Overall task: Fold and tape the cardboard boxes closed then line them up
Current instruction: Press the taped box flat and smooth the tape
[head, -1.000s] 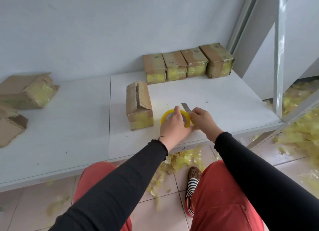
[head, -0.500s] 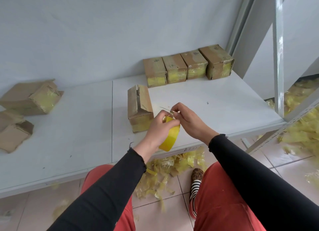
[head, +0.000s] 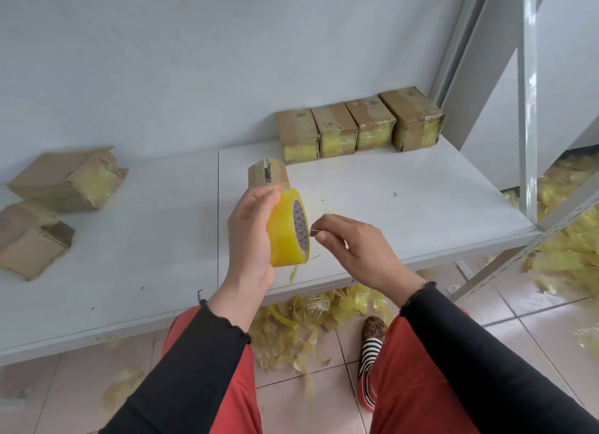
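Observation:
My left hand grips a roll of yellow tape and holds it up on edge above the white table. My right hand pinches a thin grey blade, seen edge-on, with its tip at the roll's side. Right behind the roll stands a cardboard box with an open slit on top, mostly hidden by my left hand and the roll. Several taped boxes stand side by side in a row against the back wall.
Loose, partly flattened cardboard boxes lie at the table's far left. A grey metal shelf post rises at the right. Scraps of yellow tape litter the tiled floor under the table and to the right.
My left hand lifted the tape roll off the table and turned it on edge, closer to me. My right hand followed with the blade to the roll's side.

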{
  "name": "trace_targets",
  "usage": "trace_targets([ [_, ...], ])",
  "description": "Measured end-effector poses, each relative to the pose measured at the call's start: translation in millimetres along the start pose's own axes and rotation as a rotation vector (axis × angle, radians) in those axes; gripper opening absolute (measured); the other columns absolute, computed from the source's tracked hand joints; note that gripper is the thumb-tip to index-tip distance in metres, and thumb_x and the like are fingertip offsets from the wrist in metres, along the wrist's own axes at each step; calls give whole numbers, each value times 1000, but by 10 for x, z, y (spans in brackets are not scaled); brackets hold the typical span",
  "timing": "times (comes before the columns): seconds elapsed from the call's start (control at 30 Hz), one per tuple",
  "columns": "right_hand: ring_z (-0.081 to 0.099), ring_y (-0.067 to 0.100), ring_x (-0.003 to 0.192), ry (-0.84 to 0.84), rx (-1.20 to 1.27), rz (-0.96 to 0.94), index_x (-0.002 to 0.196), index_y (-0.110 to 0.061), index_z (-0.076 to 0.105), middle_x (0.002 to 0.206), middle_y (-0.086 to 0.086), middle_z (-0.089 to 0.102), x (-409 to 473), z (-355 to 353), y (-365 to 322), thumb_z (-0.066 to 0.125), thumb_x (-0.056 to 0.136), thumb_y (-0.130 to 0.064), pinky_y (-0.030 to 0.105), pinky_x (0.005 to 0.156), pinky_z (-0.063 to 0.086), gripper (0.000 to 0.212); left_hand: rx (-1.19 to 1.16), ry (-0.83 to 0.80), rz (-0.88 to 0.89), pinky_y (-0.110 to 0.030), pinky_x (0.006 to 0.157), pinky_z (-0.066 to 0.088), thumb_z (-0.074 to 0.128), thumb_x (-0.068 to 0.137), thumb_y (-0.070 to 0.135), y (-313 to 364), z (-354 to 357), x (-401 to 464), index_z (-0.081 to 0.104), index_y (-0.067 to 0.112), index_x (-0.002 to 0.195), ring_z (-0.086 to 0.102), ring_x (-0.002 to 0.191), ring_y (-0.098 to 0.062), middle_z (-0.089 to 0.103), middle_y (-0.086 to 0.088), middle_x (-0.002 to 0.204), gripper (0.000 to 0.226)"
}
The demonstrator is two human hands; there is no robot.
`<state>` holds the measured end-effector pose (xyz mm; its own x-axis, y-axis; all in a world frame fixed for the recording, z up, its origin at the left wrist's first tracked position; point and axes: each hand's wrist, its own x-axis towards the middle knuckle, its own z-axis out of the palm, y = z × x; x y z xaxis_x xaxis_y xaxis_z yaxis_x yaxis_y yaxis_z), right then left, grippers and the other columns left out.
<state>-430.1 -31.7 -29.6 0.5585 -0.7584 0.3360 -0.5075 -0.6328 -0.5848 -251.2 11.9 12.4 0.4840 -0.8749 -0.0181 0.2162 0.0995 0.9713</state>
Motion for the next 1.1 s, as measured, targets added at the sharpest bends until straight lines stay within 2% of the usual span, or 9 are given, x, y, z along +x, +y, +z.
trace_targets([
  [0.3, 53, -2, 81, -12, 133, -51, 113, -33, 60, 89, -31, 54, 92, 9, -216, 46, 101, -56, 27, 68, 40, 29, -46, -14, -81, -44, 80, 57, 68, 93, 27, -41, 7, -53, 73, 17, 94, 70, 100, -32, 70, -18, 115, 12],
  [0.5, 35, 11, 62, 84, 578, 199, 85, -18, 74, 64, 8, 45, -7, -33, -185, 79, 88, -41, 30, 60, 28, 24, -61, 15, -111, -44, 77, 56, 66, 98, 17, -33, -9, -76, 68, 18, 86, 70, 89, -22, 73, -2, 96, 13],
  [0.57, 44, 9, 70, 68, 597, 131, 89, -20, 81, 75, 5, 54, -65, -34, -223, 82, 81, -40, 23, 65, 34, 22, -91, 33, -122, -43, 78, 56, 67, 96, 15, -26, -35, -44, 67, 17, 85, 70, 87, -19, 73, -2, 95, 11],
  [0.63, 50, 6, 86, -45, 385, 12, 100, -22, 80, 108, -2, 59, -80, 68, -237, 87, 75, -46, 18, 73, 41, 35, -101, 38, -126, -42, 77, 56, 69, 93, 15, -42, -48, -25, 68, 15, 86, 70, 87, -21, 73, -5, 96, 6],
  [0.73, 46, 10, 95, -108, 82, -121, 94, -14, 75, 118, -8, 55, -69, 291, -173, 73, 85, -57, 27, 76, 44, 44, -70, 8, -133, -36, 74, 57, 68, 92, 6, -26, -30, -17, 68, 12, 84, 70, 82, -16, 75, -3, 93, 10],
  [0.83, 42, 15, 90, -94, 157, -126, 94, -16, 73, 97, -9, 60, -77, 275, -157, 70, 91, -47, 23, 78, 39, 31, 42, -184, -136, -28, 73, 55, 74, 88, 10, 83, -129, 89, 69, 12, 85, 68, 79, -11, 75, -5, 92, 6],
  [0.93, 43, 19, 91, -131, 176, -125, 92, -17, 69, 87, -3, 59, -83, 190, -237, 68, 95, -45, 24, 80, 40, 28, 203, -349, -141, -30, 87, 52, 78, 82, 18, 198, -287, 271, 72, 15, 86, 67, 90, -13, 77, -12, 102, 8],
  [1.03, 45, 14, 93, -132, 260, -79, 87, -23, 61, 83, -6, 56, -53, 130, -405, 53, 102, -50, 25, 79, 40, 32, 256, -332, -98, -30, 82, 53, 73, 91, 11, 252, -312, 369, 71, 16, 83, 66, 84, -14, 76, -4, 88, 10],
  [1.1, 47, 7, 94, -126, 236, -56, 92, -25, 56, 87, -13, 53, -37, 141, -482, 32, 105, -62, 26, 92, 36, 46, 231, -282, -92, -32, 78, 52, 72, 93, 12, 271, -291, 415, 70, 17, 81, 65, 83, -18, 75, -2, 85, 13],
])
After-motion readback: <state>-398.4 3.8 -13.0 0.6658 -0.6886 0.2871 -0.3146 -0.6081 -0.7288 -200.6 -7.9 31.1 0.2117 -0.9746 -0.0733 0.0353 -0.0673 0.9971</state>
